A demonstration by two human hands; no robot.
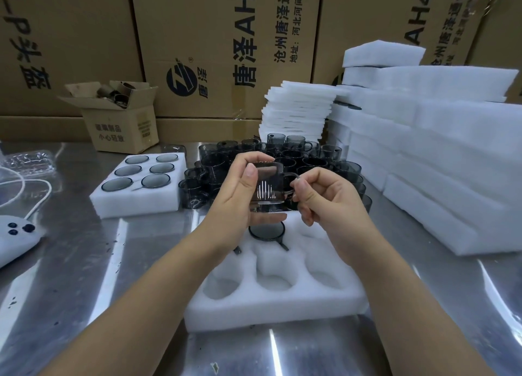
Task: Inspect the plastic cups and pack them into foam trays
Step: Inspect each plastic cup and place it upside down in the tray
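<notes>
I hold one smoky grey transparent cup (268, 188) above the near foam tray (276, 296). My left hand (240, 195) grips its body, with the thumb under the base and fingers over the rim. My right hand (324, 197) pinches the cup's handle from the right. One cup (267, 231) sits in a far pocket of the near tray; the front pockets are bare. Behind my hands stands a crowd of loose cups (285, 152). A second foam tray (138, 186) at the left holds several cups.
Stacks of white foam trays (423, 149) fill the right side and a lower stack (296, 113) stands behind the cups. A small open carton (121, 118) and large cardboard boxes (226, 51) line the back. A white device with a cable (17, 234) lies at the left on the metal table (99, 277).
</notes>
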